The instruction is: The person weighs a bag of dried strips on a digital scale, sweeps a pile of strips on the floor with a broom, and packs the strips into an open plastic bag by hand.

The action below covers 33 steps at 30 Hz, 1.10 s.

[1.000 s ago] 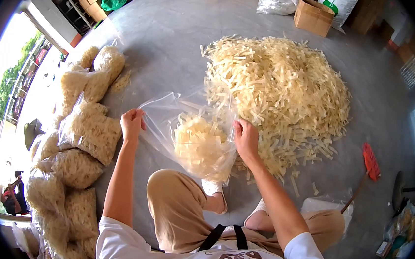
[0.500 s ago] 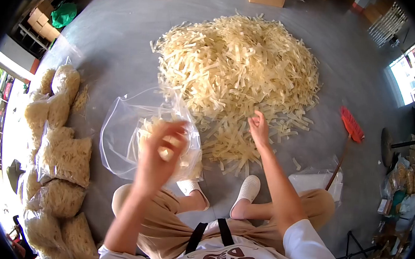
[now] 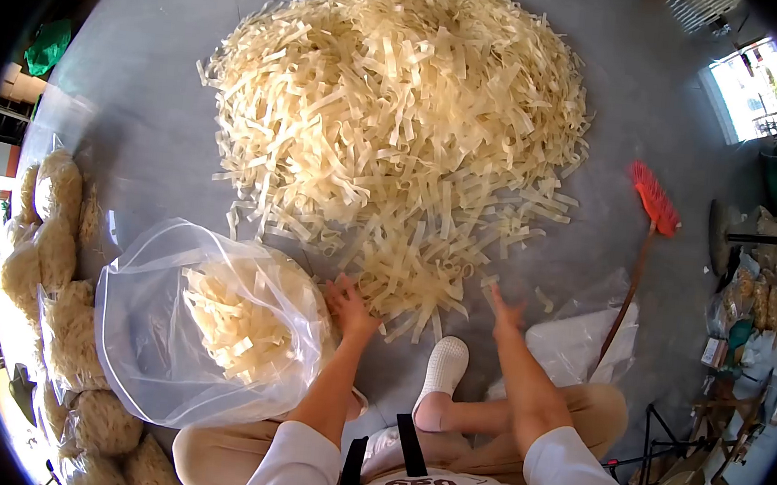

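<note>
A big heap of pale yellow flat strips (image 3: 411,87) lies on the floor in front of me, with a thinner tongue of strips reaching toward my feet. To the left of that tongue stands a clear plastic bag (image 3: 152,351), its mouth wide and some strips (image 3: 238,326) inside. My left hand (image 3: 350,308) is between the bag and the near strips, fingers spread, at the edge of the strips. On the other side of the tongue, my right hand (image 3: 504,312) has its fingers apart and holds nothing I can see.
Filled clear bags of strips (image 3: 75,335) are stacked along the left. A red broom (image 3: 655,201) lies on the right, its handle crossing flat clear plastic bags (image 3: 573,346). Assorted goods and a black metal stand (image 3: 661,451) line the far right. My shoe (image 3: 444,369) is close to the strips.
My left hand has moved from above the bag down to the strips on its right. The right hand has come lower and nearer. My view has shifted, so the heap and bag look larger.
</note>
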Available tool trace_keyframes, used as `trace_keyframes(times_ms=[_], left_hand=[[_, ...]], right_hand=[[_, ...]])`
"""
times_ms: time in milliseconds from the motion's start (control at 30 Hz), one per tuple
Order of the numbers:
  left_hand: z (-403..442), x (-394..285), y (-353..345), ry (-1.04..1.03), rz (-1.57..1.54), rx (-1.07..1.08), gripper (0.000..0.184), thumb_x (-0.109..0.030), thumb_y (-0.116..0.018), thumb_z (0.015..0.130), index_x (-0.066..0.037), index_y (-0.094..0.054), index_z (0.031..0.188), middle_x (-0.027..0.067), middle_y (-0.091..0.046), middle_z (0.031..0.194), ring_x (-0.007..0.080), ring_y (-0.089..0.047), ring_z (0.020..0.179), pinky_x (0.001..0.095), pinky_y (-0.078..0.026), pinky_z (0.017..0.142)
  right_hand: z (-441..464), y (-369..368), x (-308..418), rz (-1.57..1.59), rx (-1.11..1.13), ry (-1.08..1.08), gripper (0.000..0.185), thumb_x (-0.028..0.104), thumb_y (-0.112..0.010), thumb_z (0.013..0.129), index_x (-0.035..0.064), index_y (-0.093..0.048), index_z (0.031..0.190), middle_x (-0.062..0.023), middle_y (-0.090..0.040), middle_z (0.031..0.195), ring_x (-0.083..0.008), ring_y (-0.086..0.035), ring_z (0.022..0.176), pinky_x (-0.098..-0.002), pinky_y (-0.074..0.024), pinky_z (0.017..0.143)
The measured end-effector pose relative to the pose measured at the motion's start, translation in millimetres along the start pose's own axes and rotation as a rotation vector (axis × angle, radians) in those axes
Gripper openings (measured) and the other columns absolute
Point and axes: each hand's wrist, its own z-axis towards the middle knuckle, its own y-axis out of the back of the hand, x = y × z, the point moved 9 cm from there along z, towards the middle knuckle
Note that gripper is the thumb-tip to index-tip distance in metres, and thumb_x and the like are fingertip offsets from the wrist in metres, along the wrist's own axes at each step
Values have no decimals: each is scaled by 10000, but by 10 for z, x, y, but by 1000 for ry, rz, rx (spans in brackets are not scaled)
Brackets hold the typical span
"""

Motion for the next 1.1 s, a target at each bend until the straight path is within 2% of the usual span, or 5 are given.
trace_keyframes(times_ms=[100,167,267,567,1100], left_hand=[[29,-104,94,138,120,52,1193,-167,-826,495,-113,-42,1393,271,-90,1373,425,-133,1273,466,-220,1023],[36,-216,58,154,167,88,1177,-153,-821,503,-121,-51,1392,257,-131,1364,423,-164,1259,469,-236,1013],[84,-484,-69,-40,-55,97,1087,-118,-791,552,-126,-93,1386,222,-188,1345,417,-198,1235,479,-263,987],[-55,-913,-48,-75,-970,247,741,162,-553,629,-147,-397,1284,119,-557,1072,211,-538,975,290,-434,838],[-2204,-1305,3523,-905,-773,-840,618,189,-514,655,-47,-426,1219,193,-453,1238,345,-444,1150,403,-443,892]], right_hand=[[-202,-126,-30,-307,-231,-194,919,542,-694,634,82,-305,1328,-253,-411,1188,-369,-364,1155,-436,-314,956],[-300,-664,306,-318,-37,320,868,612,-632,649,97,-360,1293,-274,-426,1116,-388,-385,1089,-459,-310,925],[-748,-1135,544,-224,155,330,798,580,-646,656,94,-410,1243,-243,-444,1122,-376,-368,1094,-460,-288,931],[-1148,-1409,996,300,605,283,356,238,-575,838,48,-491,1126,-59,-567,992,-145,-546,865,-262,-439,717],[-4518,166,3220,811,883,1143,315,141,-524,853,23,-464,1139,-95,-546,974,-112,-537,792,-241,-447,637]])
